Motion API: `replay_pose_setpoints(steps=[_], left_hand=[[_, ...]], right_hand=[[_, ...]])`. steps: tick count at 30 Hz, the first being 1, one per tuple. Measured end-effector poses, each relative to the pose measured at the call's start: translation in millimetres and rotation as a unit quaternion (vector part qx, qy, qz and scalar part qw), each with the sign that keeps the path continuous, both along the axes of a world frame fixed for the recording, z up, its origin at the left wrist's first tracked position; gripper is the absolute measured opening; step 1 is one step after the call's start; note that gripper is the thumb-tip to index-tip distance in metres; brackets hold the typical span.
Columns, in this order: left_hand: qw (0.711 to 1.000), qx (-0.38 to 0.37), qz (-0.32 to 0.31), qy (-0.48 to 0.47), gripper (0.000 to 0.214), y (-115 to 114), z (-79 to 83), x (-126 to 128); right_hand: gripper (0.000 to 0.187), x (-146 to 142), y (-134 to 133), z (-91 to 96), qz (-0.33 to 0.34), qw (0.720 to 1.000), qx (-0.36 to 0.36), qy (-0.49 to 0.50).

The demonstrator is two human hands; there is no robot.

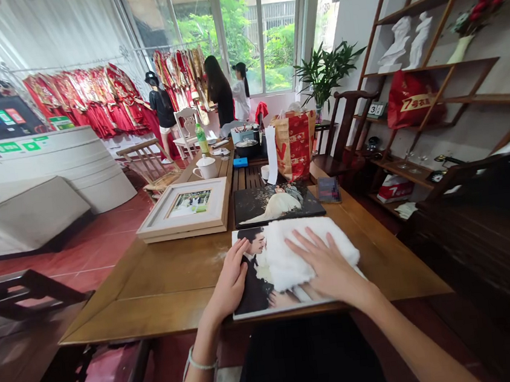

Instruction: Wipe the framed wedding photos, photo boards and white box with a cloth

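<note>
A white cloth (285,265) lies bunched over the right half of a glossy photo panel (254,291), which rests flat at the near edge of the worktop (168,276). The right hand (329,262) is laid on the cloth, palm down, fingers spread wide — nothing is clasped in it. The left hand (232,276) is also unclosed, its fingers stretched out and touching the panel's left side, where a printed figure in a dark suit shows. A light bracelet (203,365) and a second band circle the left wrist.

Just behind the panel lies a dark photo panel (279,203) printed with a pale gown; to its left sits a white-framed picture (188,205), and near its right end stands a small object (328,189), too blurred to read. Farther back on the worktop are a lidded white mug (207,168), a green bottle (201,139), a blue box (240,163) and a red-and-brown paper bag (298,144).

Beyond, three people stand near racks of red garments (91,105) — with a leafy plant (327,65) by the window and wooden shelves (473,62) on the right carrying white figurines (397,47).
</note>
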State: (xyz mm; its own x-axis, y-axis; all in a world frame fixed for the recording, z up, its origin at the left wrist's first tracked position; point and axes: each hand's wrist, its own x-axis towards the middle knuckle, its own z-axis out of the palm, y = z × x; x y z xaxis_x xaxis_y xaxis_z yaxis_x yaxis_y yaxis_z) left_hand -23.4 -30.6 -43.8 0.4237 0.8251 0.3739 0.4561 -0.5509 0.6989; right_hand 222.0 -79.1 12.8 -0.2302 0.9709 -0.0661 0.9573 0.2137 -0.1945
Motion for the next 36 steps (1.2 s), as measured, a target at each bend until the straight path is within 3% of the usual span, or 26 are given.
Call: replay_pose_setpoints(steps=[3, 6, 9, 14, 17, 20, 26, 29, 32, 36], left_hand=[[1.0, -0.002, -0.002, 0.003, 0.045, 0, -0.1, 0], [1.0, -0.003, 0.002, 0.002, 0.045, 0, -0.6, 0], [1.0, 0.001, 0.007, -0.002, 0.045, 0, -1.3, 1], [1.0, 0.005, 0.008, -0.007, 0.045, 0, -2.2, 2], [1.0, 0.004, 0.006, -0.007, 0.045, 0, -1.8, 1], [1.0, 0.002, 0.001, -0.007, 0.045, -1, -0.4, 0], [1.0, -0.004, -0.005, -0.001, 0.046, -1, 0.6, 0], [1.0, -0.001, -0.006, 0.001, 0.045, 0, -0.7, 0], [1.0, 0.001, -0.003, 0.0, 0.045, 0, -1.7, 0], [1.0, -0.006, 0.006, 0.004, 0.045, -1, -1.7, 0]], right_hand=[[0.083, 4, 45, 2.4, -0.045, 0.999, -0.001, -0.003], [0.081, 1, 55, 2.4, -0.062, 0.998, 0.004, -0.007], [0.083, -10, 24, -1.9, -0.043, 0.999, 0.028, -0.012], [0.107, -29, -65, -10.3, 0.016, 0.998, 0.054, -0.032], [0.112, -30, -90, -10.6, 0.042, 0.998, 0.04, -0.029], [0.109, -24, -74, -6.6, 0.041, 0.999, 0.024, -0.019], [0.085, -10, 28, 5.2, -0.034, 0.999, -0.005, -0.012], [0.077, -7, 57, 6.0, -0.063, 0.998, 0.003, -0.014], [0.079, -13, 45, 1.8, -0.06, 0.998, 0.016, -0.018], [0.094, -26, -19, -8.2, -0.02, 0.997, 0.067, -0.027]])
